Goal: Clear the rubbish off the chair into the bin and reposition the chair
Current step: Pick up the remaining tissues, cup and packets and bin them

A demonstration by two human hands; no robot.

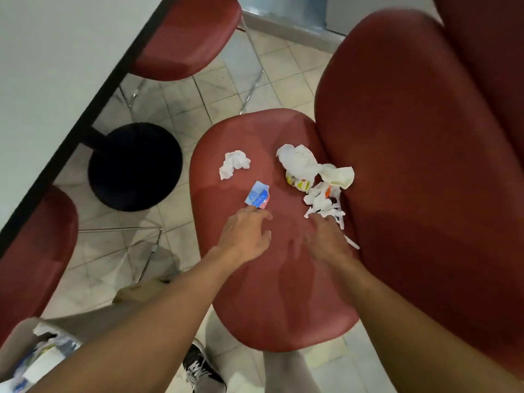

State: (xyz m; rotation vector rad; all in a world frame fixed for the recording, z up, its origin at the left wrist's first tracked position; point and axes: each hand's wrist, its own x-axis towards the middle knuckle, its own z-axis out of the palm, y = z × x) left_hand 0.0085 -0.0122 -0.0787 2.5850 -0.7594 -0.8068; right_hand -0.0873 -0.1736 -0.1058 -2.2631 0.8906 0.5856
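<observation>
Bin [17,347] at bottom left already holds some rubbish. Chair [283,293] seat still littered: crumpled tissue [234,164], blue packet [257,198], wrapper pile [317,180] by the backrest. Left hand [246,236] loosely open, fingertips touching the packet, nothing gripped yet. Right hand [329,239] open, blurred, at the pile's near edge, apparently empty. Clearing barely underway; chair looks not yet repositioned.
</observation>
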